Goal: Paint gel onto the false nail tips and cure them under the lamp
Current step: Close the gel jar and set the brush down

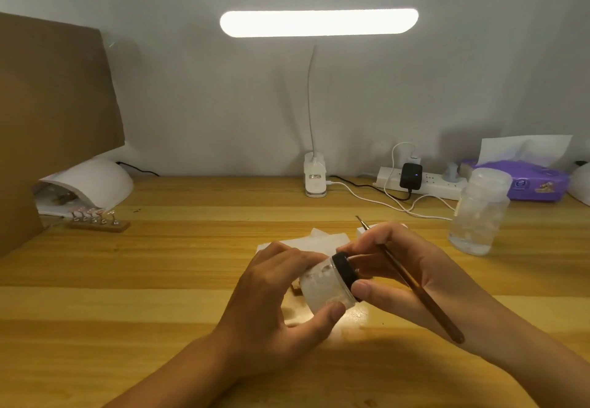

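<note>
My left hand [271, 299] grips a small clear jar [322, 286], tilted on its side above the wooden table [159, 280]. My right hand [392, 276] pinches the jar's black lid [346, 272] with thumb and fingers, and a thin brown brush [415, 286] is tucked in the same hand, its tip pointing away from me. At the far left, a row of false nail tips [92, 214] stands on a wooden holder in front of the white curing lamp [89, 184].
White wipes [319, 240] lie behind my hands. A clear plastic bottle [479, 212] stands at the right, with a purple tissue pack [536, 180] and a power strip [424, 180] with cables behind it. A clip desk lamp [316, 174] stands at the back; cardboard [48, 104] at the left.
</note>
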`<state>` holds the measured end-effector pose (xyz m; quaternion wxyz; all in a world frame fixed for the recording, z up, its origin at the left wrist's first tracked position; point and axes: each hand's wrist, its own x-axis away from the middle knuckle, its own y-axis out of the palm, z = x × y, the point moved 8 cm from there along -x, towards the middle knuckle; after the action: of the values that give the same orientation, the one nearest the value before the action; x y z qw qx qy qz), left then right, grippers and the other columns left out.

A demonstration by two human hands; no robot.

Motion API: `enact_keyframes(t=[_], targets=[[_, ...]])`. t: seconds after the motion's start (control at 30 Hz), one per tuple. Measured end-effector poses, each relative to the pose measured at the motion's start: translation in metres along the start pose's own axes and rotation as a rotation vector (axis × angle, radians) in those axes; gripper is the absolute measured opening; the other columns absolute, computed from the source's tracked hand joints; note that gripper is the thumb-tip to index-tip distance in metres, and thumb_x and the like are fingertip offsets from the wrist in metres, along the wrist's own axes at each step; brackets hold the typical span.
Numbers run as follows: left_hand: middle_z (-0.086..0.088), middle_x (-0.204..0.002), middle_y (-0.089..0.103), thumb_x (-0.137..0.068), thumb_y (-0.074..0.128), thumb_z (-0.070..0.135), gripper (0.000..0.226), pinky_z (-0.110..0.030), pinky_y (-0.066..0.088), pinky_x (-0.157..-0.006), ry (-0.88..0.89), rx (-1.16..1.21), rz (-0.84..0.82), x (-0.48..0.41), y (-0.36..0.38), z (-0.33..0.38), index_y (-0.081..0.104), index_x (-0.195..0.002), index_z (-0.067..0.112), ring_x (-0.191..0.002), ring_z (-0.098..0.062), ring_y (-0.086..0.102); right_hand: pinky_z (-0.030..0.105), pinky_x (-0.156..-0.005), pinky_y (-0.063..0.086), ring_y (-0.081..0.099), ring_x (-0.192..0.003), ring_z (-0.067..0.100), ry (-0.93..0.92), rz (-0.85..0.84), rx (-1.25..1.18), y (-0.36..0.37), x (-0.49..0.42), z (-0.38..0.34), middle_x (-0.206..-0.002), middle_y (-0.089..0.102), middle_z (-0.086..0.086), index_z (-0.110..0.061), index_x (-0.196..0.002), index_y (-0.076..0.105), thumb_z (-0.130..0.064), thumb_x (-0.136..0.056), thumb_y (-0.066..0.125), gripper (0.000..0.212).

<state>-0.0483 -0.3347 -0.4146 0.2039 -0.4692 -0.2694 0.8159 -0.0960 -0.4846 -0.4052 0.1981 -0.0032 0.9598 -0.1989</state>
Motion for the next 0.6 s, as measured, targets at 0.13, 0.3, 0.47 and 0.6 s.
enact_keyframes(t=[0.13, 0.3, 0.47, 0.6], targets=[[0.015, -0.102, 0.066, -0.085, 0.061, 0.059, 0.05, -0.031, 0.047, -0.079, 0.029, -0.073, 0.029, 0.0, -0.001, 0.004, 0.067, -0.116, 0.021, -0.096, -0.007, 0.054, 0.012, -0.075, 0.053, 0.07, -0.099, 0.005, 0.016, 0.032, 0.028, -0.003, 0.0, 0.001, -0.107, 0.071, -0.017, -0.043, -0.101, 0.058, -0.064, -0.066, 0.076, 0.045], [0.009, -0.109, 0.068, -0.083, 0.058, 0.064, 0.067, -0.028, 0.046, -0.084, 0.057, -0.237, 0.061, 0.002, 0.001, 0.011, 0.062, -0.131, 0.017, -0.101, -0.009, 0.054, 0.006, -0.072, 0.05, 0.067, -0.094, -0.005, -0.023, 0.116, 0.275, -0.008, 0.0, -0.005, -0.101, 0.066, -0.03, -0.05, -0.104, 0.054, -0.084, -0.068, 0.057, 0.05], [0.005, -0.108, 0.07, -0.083, 0.06, 0.062, 0.068, -0.033, 0.046, -0.084, 0.128, -0.298, 0.128, 0.002, 0.0, 0.024, 0.064, -0.129, 0.012, -0.096, -0.015, 0.06, 0.01, -0.081, 0.047, 0.059, -0.097, -0.005, -0.139, 0.204, 0.569, -0.007, 0.004, -0.008, -0.104, 0.058, -0.03, -0.051, -0.1, 0.051, -0.08, -0.088, 0.031, 0.037], [0.008, -0.109, 0.069, -0.085, 0.057, 0.063, 0.066, -0.028, 0.041, -0.088, 0.121, -0.245, 0.109, 0.002, 0.003, 0.028, 0.063, -0.13, 0.015, -0.1, -0.011, 0.056, 0.02, -0.073, 0.05, 0.06, -0.089, 0.003, -0.205, 0.285, 0.616, -0.008, 0.009, -0.009, -0.097, 0.059, -0.021, -0.039, -0.099, 0.051, -0.074, -0.094, 0.027, 0.042]])
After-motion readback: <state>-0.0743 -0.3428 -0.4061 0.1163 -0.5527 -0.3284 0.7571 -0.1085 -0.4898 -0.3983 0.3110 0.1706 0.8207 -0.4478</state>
